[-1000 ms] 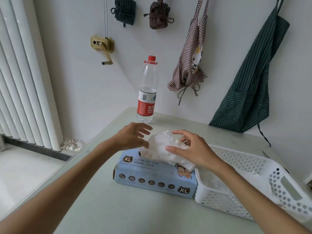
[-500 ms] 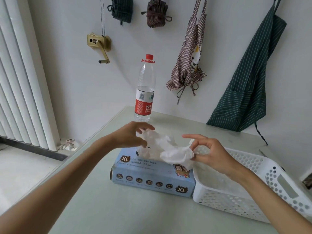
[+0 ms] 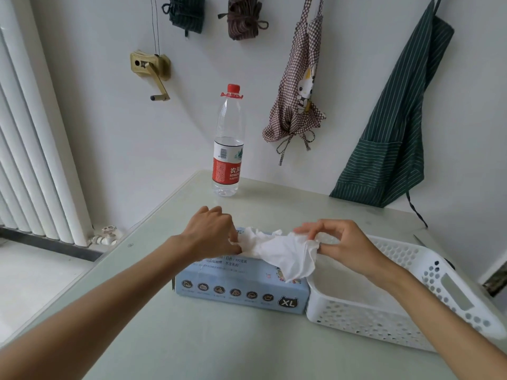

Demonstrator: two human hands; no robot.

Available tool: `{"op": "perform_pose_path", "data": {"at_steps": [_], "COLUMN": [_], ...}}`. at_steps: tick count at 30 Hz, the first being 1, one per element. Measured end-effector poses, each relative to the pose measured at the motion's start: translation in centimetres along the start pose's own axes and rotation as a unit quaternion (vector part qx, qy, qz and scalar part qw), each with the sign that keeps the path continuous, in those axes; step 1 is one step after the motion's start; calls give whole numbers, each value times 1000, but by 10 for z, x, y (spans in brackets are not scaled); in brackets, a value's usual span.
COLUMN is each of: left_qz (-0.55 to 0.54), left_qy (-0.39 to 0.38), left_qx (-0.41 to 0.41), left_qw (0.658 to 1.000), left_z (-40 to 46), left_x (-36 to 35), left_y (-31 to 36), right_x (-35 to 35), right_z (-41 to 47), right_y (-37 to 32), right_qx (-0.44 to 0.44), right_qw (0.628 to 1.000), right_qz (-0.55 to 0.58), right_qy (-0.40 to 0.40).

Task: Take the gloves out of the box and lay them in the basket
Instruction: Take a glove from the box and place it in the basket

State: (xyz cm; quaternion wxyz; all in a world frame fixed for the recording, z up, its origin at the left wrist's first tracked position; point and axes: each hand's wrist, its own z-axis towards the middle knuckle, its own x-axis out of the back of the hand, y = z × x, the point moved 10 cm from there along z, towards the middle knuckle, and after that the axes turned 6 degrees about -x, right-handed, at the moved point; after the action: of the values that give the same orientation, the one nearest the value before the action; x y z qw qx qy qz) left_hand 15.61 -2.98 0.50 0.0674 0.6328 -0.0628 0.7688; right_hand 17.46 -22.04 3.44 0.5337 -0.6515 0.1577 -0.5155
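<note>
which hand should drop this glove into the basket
Right. The right hand already pinches the glove at the end nearest the basket, partly over its rim. The left hand holds the other end over the box, farther away.

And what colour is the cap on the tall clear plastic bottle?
Red; the cap shows clearly in the head view.

Box left of basket, touching.
</note>
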Motion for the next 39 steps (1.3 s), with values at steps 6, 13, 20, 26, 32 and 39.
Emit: {"op": "perform_pose_path", "data": {"at_steps": [6,13,20,26,32,39], "left_qz": [-84,-83,-107,-129,-189,-46], "left_qy": [12,-55,-105,-52,-82,-76], "left_qx": [31,-126,-63,-13,-17,-22], "left_qw": [996,987,987,990,978,996], "left_z": [2,1,-3,1,-3,-9], "left_x": [32,12,-1,12,21,38], "left_y": [-14,34,16,4,0,14], "right_x": [-14,9,55,67,93,113], "right_z": [8,10,0,-10,-26,-41], "right_y": [7,-21,-31,-26,-22,-23], "right_qx": [-38,15,-32,-101,-131,-141], "right_qw": [995,989,994,989,964,955], "right_qz": [-71,-145,-23,9,142,163], "right_qy": [-55,6,99,104,182,202]}}
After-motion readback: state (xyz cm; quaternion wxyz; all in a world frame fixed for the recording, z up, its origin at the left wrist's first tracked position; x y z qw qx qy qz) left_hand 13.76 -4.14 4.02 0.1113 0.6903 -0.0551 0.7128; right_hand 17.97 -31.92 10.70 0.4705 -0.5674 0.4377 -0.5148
